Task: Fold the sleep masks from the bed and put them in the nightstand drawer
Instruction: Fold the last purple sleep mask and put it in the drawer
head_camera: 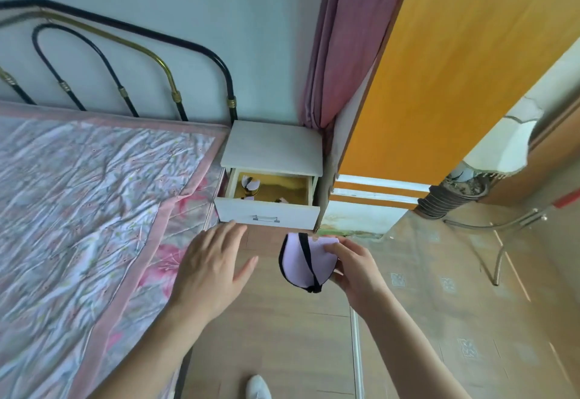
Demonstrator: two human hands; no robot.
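A folded lilac sleep mask [298, 260] with black trim and a black strap is held in my right hand [354, 270], just below and in front of the nightstand. My left hand [213, 267] hovers flat and empty, fingers spread, to the left of the mask and near the bed's edge. The white nightstand [272, 147] has its drawer [266, 213] pulled out. Inside the drawer lie other folded masks [250, 186] against the yellow bottom, partly hidden by the drawer front.
The bed [78, 197] with a pink floral quilt fills the left, its metal headboard [125, 62] against the wall. A pink curtain [339, 53] and an orange door [455, 69] stand right of the nightstand. A metal chair leg [499, 241] is at the right.
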